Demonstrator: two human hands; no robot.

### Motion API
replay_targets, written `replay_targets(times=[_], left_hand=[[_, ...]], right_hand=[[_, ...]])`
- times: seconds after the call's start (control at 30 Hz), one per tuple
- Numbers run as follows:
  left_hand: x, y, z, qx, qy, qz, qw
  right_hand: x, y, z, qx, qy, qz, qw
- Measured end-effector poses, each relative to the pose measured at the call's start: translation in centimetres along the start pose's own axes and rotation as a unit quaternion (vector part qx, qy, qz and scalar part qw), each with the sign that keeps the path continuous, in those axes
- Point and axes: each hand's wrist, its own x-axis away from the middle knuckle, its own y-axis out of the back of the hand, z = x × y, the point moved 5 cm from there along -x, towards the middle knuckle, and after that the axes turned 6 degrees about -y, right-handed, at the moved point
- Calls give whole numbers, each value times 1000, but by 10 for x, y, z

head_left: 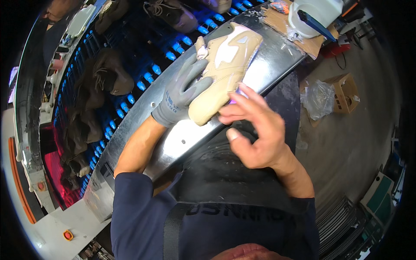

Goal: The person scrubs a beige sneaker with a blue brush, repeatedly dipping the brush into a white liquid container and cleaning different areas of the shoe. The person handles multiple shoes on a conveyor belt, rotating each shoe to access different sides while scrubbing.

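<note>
A tan shoe [232,60] with pale patches lies tilted on its side over the metal ledge, its toe toward me and its heel end away. My left hand [186,82], in a grey knit glove, grips it from the left, with fingers spread along the upper; its thumb side is partly hidden. My right hand [258,130] is bare and slightly blurred. Its fingers are apart and reach to the shoe's right edge near the toe, with the thumb held off. Whether those fingertips touch the shoe I cannot tell.
The metal ledge [277,63] borders a conveyor with blue-tipped pegs [148,78] carrying several brown shoes [113,73]. A white container [310,19] stands on cardboard at the ledge's far right end. On the floor, a cardboard box [344,93] sits beside clear plastic wrap [318,99].
</note>
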Motion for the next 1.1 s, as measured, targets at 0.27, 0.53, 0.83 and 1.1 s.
replay_targets(times=[0.27,0.53,0.83,1.1], left_hand=[[-42,-8,-16,-26,34,-61,997],[-34,-30,-23,-12,159,-10,987],[-39,-29,-28,-8,40,-28,999],[-42,-19,-11,-27,-23,-34,999]], right_hand=[[1,42,-107,-406,-162,-234,868],[-30,13,-122,-407,-110,-221,879],[21,5,-49,124,-32,-114,985],[38,38,-62,-162,-103,-167,967]])
